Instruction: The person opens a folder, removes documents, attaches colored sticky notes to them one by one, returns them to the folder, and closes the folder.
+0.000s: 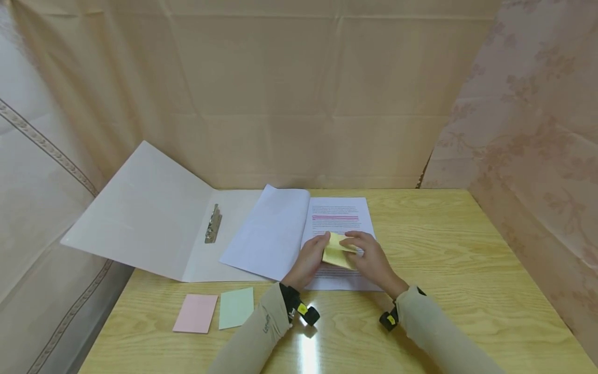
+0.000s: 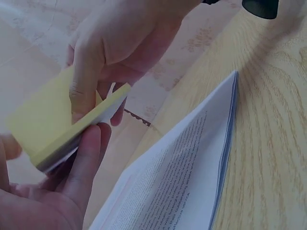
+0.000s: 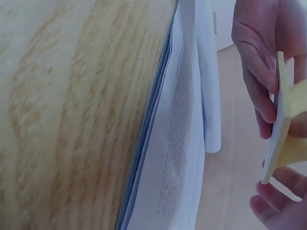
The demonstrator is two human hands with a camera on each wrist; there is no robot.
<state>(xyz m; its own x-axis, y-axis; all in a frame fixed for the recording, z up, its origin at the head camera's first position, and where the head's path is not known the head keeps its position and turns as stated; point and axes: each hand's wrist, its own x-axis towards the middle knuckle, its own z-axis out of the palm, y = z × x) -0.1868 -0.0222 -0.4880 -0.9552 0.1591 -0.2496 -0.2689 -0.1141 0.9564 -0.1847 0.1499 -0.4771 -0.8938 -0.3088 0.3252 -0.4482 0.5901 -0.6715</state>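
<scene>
My left hand (image 1: 307, 262) grips a yellow sticky note pad (image 1: 337, 258) by its left side, above the printed pages (image 1: 338, 208). The fingers of my right hand (image 1: 374, 261) are at the pad's right side and pinch its top sheet. In the left wrist view, that yellow sheet (image 2: 43, 112) stands away from the block, with the right thumb between the two. From the right wrist view, the pad (image 3: 280, 117) appears edge-on, its top sheet bent outward. Part of the right fingertips is hidden behind the sheet.
A white folder (image 1: 145, 218) with a metal clip (image 1: 213, 224) lies spread at the left. A turned-over page (image 1: 271, 234) overlaps it. Pink (image 1: 195, 313) and green (image 1: 236, 308) sticky notes lie at the front left of the wooden table (image 1: 467, 291). Curtains hang behind and beside.
</scene>
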